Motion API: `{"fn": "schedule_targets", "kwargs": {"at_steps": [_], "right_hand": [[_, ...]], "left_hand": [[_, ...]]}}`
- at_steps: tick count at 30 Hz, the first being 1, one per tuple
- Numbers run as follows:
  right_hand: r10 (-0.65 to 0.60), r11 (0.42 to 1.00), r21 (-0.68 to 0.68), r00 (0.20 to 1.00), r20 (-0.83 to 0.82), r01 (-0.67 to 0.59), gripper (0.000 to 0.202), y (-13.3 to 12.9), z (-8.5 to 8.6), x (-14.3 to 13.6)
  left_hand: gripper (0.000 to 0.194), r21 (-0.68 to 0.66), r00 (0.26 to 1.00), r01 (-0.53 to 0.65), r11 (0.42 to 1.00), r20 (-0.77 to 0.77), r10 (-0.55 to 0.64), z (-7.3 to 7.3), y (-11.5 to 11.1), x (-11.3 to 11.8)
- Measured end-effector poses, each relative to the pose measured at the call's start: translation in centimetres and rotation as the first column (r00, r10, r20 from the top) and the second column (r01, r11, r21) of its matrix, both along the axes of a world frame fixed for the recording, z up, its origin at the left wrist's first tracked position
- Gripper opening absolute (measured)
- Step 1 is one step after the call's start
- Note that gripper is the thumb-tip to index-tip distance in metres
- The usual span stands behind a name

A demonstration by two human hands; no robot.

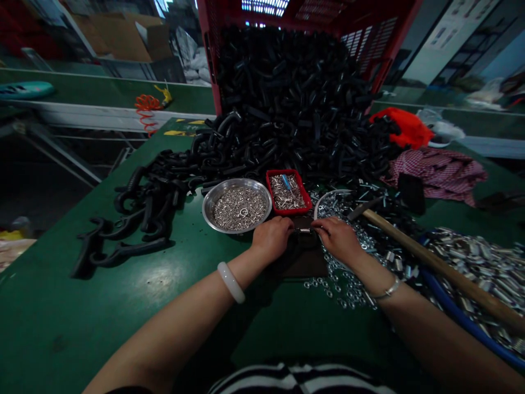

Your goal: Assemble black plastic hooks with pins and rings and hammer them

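Note:
A small silvery coil spring sits between my two hands, above a dark flat plate on the table. My left hand is closed just left of the spring, its fingers bent together. On the other side, my right hand pinches with thumb and forefinger near the spring's right end. Dark shapes around the spring blend into the plate, so what each hand grips is unclear. Beyond my left hand stands a metal bowl of tiny metal parts. A red tray of pins, with a blue-handled tool, lies past the spring.
A tipped red crate spills black curved parts across the table. Loose nuts surround my right hand. A wooden-handled hammer crosses the right side, by a heap of metal pieces. A checked cloth lies behind.

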State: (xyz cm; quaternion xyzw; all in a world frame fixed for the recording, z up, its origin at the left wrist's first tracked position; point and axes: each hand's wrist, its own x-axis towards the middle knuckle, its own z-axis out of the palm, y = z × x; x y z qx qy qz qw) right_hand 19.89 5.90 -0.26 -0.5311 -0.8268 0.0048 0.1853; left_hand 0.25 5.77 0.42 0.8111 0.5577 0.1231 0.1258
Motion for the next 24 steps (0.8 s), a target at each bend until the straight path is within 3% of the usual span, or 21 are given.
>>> {"fn": "schedule_targets", "kwargs": {"at_steps": [4,16,24], "right_hand": [[0.036,0.999,-0.034,0.996,0.078,-0.034,0.025,0.18,0.48,-0.46],[-0.021,0.997,-0.079,0.988,-0.150,0.010,0.017,0.34,0.31,0.11],[-0.030,0.999,-0.032,0.996,-0.090,0.027,0.018,0.19,0.12,-0.21]], "left_hand": [[0.019,0.026,1.000,0.005,1.000,0.002,-0.005,-0.18,-0.05,0.00],[0.020,0.014,1.000,-0.003,1.000,0.008,0.003,-0.35,-0.05,0.01],[0.018,0.055,1.000,0.000,0.998,0.024,-0.001,-0.68,-0.09,-0.07]]}}
